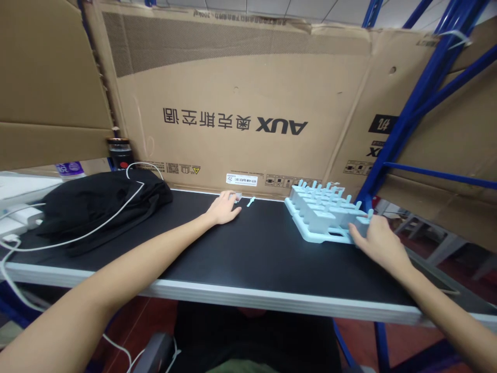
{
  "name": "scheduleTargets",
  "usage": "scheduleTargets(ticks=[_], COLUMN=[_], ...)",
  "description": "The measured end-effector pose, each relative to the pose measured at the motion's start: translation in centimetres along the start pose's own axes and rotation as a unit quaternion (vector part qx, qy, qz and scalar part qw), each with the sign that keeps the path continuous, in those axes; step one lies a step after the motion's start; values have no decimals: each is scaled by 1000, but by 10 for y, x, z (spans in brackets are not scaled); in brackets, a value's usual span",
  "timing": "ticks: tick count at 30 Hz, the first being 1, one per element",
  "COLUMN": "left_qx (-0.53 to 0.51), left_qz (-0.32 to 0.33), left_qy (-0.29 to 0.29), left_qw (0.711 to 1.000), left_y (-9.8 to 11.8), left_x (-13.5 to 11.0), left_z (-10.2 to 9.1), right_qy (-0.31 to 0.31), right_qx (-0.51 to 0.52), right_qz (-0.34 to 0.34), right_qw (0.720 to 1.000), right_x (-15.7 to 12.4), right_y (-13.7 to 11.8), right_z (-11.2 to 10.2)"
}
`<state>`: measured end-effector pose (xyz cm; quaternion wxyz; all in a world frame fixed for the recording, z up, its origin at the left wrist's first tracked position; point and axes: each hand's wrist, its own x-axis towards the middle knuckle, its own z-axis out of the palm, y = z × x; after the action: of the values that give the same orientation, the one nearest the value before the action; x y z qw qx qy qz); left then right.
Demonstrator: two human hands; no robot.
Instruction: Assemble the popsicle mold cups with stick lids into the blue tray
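At the back of the black tabletop, the fingers of my left hand [224,208] curl over a small translucent piece [238,197], which looks like an ice pop mold cup; most of it is hidden. My thumb sticks out beside it. A pale blue stick [251,201] lies just to its right. Farther right stands a light blue ice pop mold set [316,220], with several cups in rows on a tray and sticks pointing up. My right hand [378,239] closes on the ice pop mold [362,224] at its near right corner, thumb in front, other fingers hidden behind.
A large cardboard panel [233,77] walls off the table's back. On the left lie a black cloth bag [104,207] and white cables [116,217], with a dark jar [119,153] behind. A blue metal rack post [411,103] rises on the right. The table's pale front edge [248,295] runs before me.
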<state>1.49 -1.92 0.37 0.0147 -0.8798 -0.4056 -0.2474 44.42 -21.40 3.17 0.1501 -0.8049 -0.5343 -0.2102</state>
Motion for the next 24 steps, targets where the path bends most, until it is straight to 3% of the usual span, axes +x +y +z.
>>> scheduleTargets(ticks=[3,7,9,11,13,15,17,19,21,24], left_qx=[11,10,8,6,9,21,41,57,62,63], left_qz=[-27,-31,-41,-50,-55,-58,-61,-64,-59,-28], left_qy=[4,-32,-55,-71,-67,-41,-14,-5,-9,-14], left_qw=[1000,999,998,996,996,997,997,996,996,998], left_y=[-8,-14,-16,-16,-15,-13,-10,-7,-5,-3], left_x=[2,4,4,5,5,5,4,4,4,3], left_z=[2,7,9,10,9,7,5,3,1,-1], right_qy=[8,42,146,288,363,311,178,51,-24,-91], right_qx=[11,44,56,71,108,167,197,166,127,109], right_qz=[15,43,34,21,-23,-134,-280,-366,-404,-387], right_qw=[1000,997,987,955,925,926,923,914,905,911], right_x=[-4,-10,-13,-16,-19,-22,-21,-12,5,36], right_y=[-1,-2,-4,-15,-38,-75,-122,-171,-214,-258], right_z=[-1,-9,-21,-38,-57,-70,-71,-54,-24,26])
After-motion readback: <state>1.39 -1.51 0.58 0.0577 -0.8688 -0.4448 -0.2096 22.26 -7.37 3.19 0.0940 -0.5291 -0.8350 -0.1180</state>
